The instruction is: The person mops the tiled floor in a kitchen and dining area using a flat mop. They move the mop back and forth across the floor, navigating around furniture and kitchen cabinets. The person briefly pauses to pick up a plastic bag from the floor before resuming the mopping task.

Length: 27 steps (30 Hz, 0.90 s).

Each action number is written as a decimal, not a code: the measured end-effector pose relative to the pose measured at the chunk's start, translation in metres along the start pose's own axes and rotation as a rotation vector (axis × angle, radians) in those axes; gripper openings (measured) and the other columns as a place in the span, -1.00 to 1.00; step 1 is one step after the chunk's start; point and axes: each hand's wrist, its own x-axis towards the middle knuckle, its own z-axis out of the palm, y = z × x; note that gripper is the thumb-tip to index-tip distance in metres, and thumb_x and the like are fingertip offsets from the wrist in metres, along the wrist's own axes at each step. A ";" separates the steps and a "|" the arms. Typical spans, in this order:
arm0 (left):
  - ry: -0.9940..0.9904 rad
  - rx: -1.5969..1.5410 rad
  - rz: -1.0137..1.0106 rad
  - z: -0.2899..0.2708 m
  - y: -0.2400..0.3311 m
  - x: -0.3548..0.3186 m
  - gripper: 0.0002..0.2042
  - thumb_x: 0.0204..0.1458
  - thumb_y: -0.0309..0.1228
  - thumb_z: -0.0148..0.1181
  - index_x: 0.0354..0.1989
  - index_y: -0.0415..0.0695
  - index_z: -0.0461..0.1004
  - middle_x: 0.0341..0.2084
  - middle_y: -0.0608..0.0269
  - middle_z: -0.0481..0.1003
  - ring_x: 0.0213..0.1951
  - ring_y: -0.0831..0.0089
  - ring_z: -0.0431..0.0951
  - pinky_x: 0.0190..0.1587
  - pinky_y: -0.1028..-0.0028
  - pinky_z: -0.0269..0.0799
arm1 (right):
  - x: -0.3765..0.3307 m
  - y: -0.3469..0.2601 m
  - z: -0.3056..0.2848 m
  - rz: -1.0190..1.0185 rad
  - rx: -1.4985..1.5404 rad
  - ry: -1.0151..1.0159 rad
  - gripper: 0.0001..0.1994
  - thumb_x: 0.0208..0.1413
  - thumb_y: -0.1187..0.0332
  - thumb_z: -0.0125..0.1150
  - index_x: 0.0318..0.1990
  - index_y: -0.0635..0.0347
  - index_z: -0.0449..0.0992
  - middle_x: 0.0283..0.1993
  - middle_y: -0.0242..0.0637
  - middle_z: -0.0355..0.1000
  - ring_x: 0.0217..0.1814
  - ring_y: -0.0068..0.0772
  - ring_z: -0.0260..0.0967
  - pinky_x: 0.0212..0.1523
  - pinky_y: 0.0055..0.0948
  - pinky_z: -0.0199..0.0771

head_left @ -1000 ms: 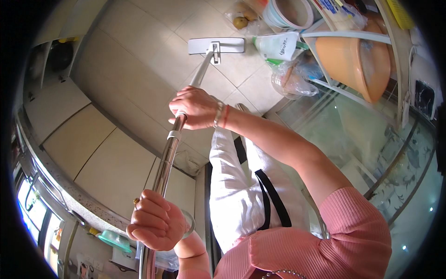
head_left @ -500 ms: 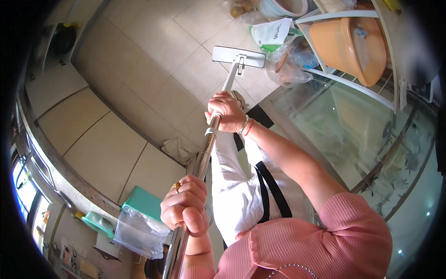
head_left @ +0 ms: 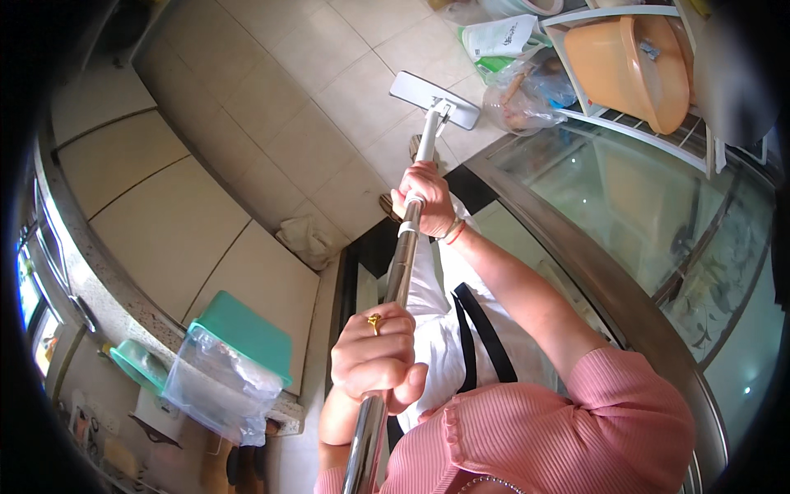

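Left hand (head_left: 374, 352) and, further up, right hand (head_left: 432, 204) gripped the mop pole (head_left: 401, 270), pointing just past twelve o'clock; the mop head (head_left: 422, 93) lay lengthwise ten to four.

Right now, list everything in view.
Mop: one, silver and white, held
Rack: one, white, upper right
Tub: at least one, orange, on rack
Packet: one, white and green, beside rack
Bin: one, teal, lower left
Bags: several, clear, by packet and bin
Bowl: one, teal, beside bin
Cloth: one, whitish, on tiles
Cabinet doors: several, cream, left
Glass: count unclear, greenish, right
Trousers: one pair, white, centre
Top: one, pink, bottom
Left hand: one, on mop
Right hand: one, on mop
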 end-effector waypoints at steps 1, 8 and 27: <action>-0.038 0.001 -0.002 -0.003 0.002 -0.005 -0.58 -0.03 -0.60 0.13 -0.78 -0.11 0.01 -0.83 0.33 0.15 -0.77 0.34 0.21 -0.58 0.38 0.30 | -0.007 -0.006 0.003 0.044 0.030 0.003 -0.75 -0.18 0.46 0.28 -0.59 0.08 0.25 -0.59 -0.34 0.23 -0.46 -0.22 0.29 -0.20 -0.28 0.30; -0.076 0.030 -0.026 -0.020 0.028 -0.051 -0.64 -0.04 -0.51 0.25 -0.76 -0.09 0.19 -0.85 0.42 0.20 -0.76 0.50 0.24 -0.57 0.45 0.32 | -0.035 -0.048 0.005 0.087 0.081 -0.295 -0.80 -0.11 0.25 0.33 -0.51 0.00 0.39 -0.50 -0.45 0.36 -0.26 -0.32 0.39 0.08 -0.25 0.18; 0.048 -0.030 0.088 0.034 -0.026 -0.023 -0.60 0.04 -0.47 0.22 -0.73 -0.09 0.13 -0.81 0.39 0.22 -0.72 0.47 0.24 -0.57 0.41 0.36 | -0.003 0.007 -0.049 0.056 -0.138 -0.286 -0.84 -0.06 0.38 0.21 -0.54 0.13 0.34 -0.46 -0.31 0.38 -0.17 -0.20 0.37 -0.11 -0.32 0.42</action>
